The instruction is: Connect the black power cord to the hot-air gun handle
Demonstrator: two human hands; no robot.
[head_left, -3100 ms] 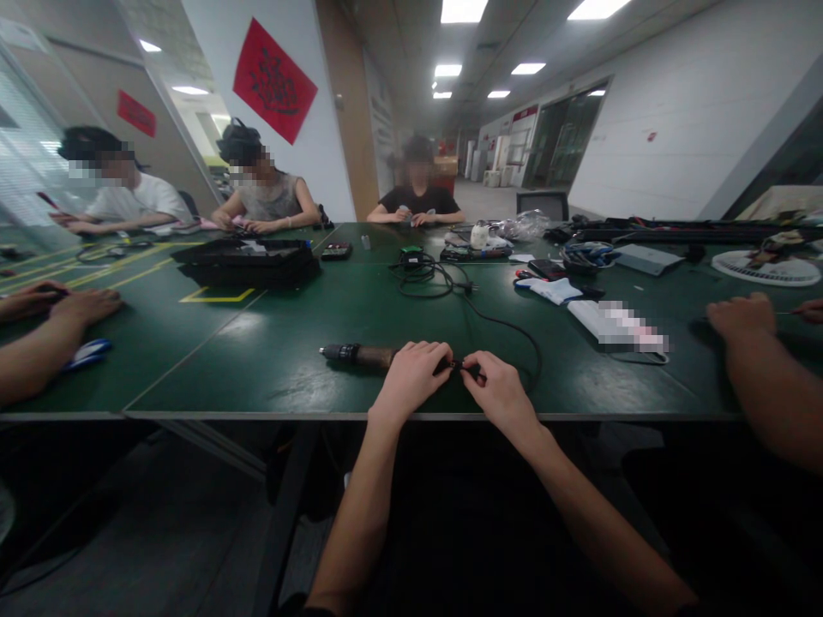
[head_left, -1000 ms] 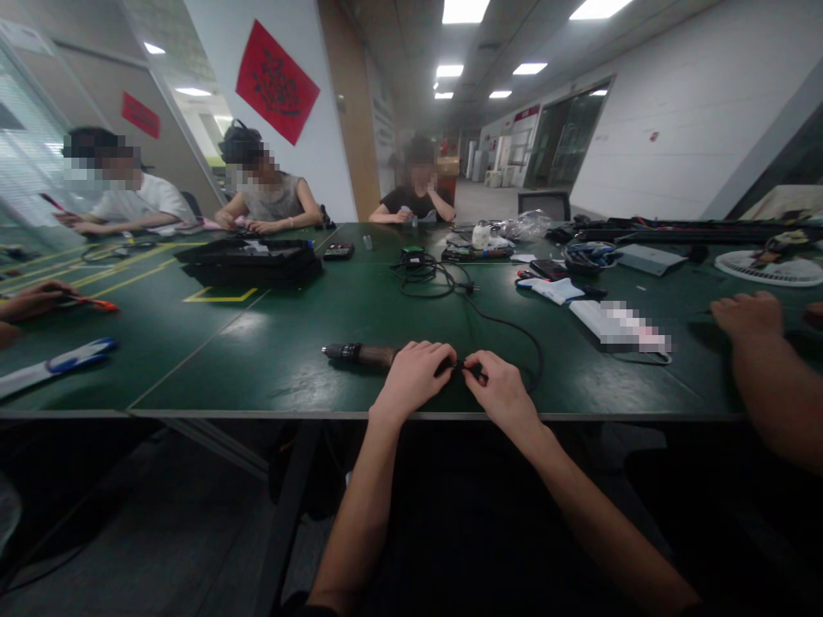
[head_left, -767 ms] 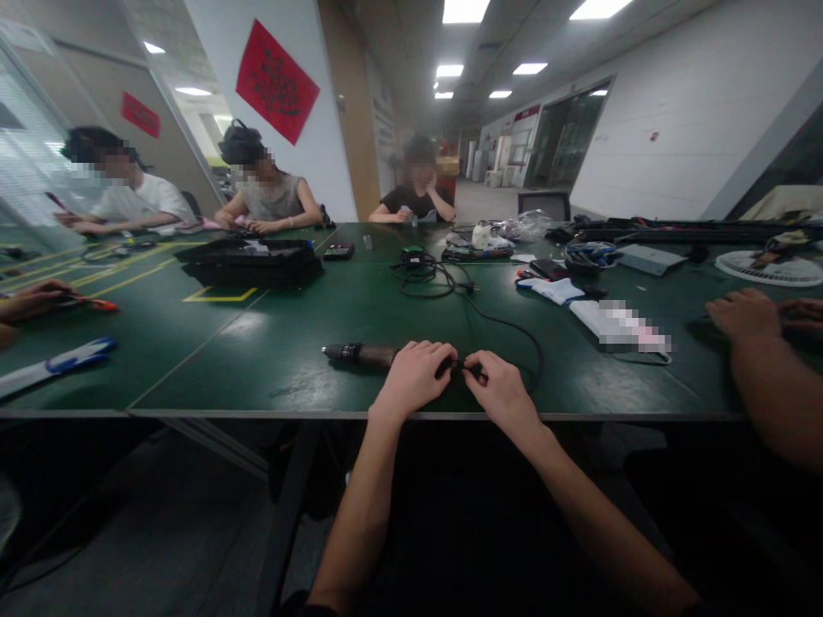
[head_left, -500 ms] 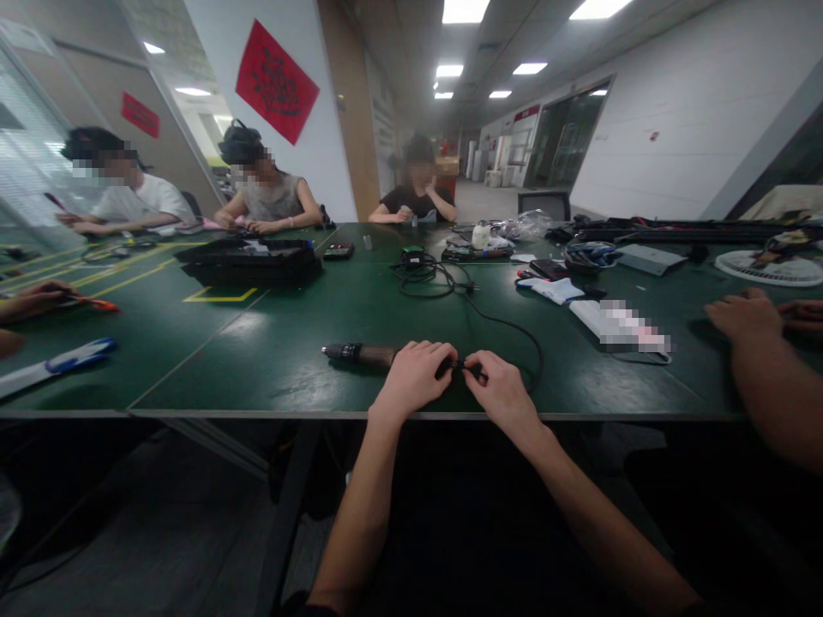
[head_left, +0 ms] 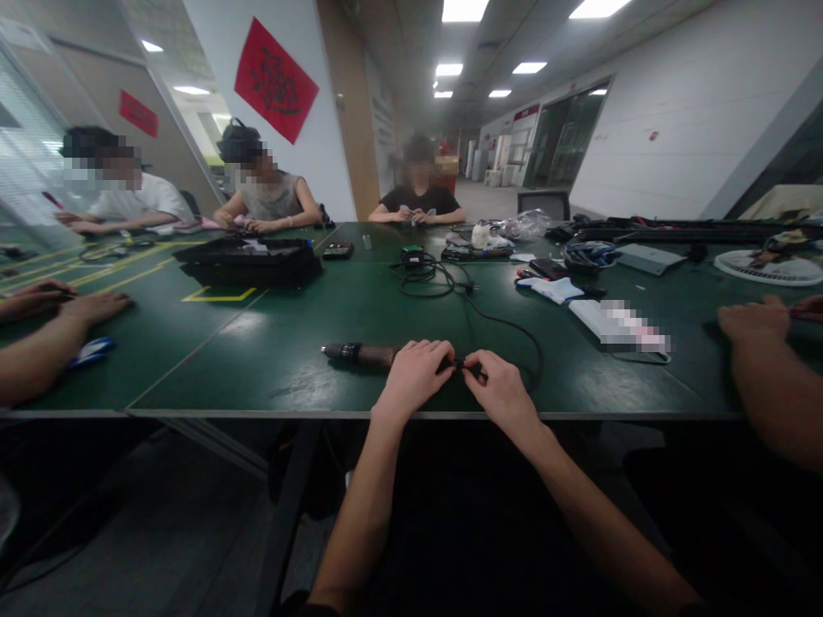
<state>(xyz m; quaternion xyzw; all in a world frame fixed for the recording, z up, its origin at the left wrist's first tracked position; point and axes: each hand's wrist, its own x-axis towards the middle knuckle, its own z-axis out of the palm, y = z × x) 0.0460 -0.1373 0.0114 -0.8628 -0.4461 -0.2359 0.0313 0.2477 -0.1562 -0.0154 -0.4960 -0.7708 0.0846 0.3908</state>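
Note:
A straight electric screwdriver (head_left: 376, 355) with a brown body, a black collar and a metal tip lies on the green table, tip pointing left. My left hand (head_left: 417, 375) is wrapped over its rear part and hides much of it. Close beside it, my right hand (head_left: 502, 387) pinches the small black end of a cable (head_left: 514, 324) at the screwdriver's tail. The fingertips of both hands nearly meet there, and whether the cable end is seated in the tail I cannot tell. From my right hand the cable curves up and back to a coil.
A black tray (head_left: 250, 260) stands back left. Behind my hands lies the cable coil (head_left: 424, 272). A white packet (head_left: 608, 326) and a blue-and-white glove (head_left: 549, 289) lie to the right. Co-workers' hands rest on the table at left (head_left: 90, 308) and right (head_left: 755, 321).
My hands stay almost where they were. At left a co-worker's forearm has come across the table. The person opposite has lowered a hand from the face; the co-worker's hand at right has shifted slightly right.

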